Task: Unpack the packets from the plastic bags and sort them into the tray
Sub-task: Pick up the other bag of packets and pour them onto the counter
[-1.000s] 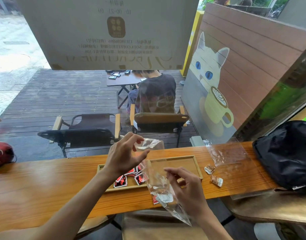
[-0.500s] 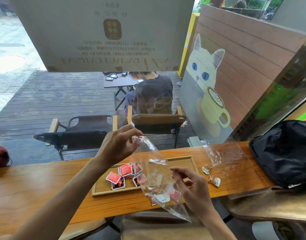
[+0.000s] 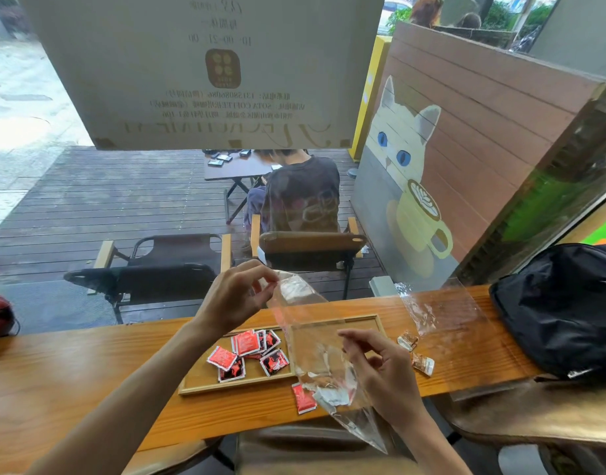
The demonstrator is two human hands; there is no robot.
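Wooden counter (image 3: 89,371) bears the tray (image 3: 233,387), placed within easy reach beneath the clear plastic bag (image 3: 315,354). Left hand (image 3: 233,299) pinches the bag's raised end; right hand (image 3: 380,368), fingers curled at its side, seemingly steadies it so contents slide out. Red packets (image 3: 246,354) occupy the tray's left half; one red packet (image 3: 303,399) lies outside.
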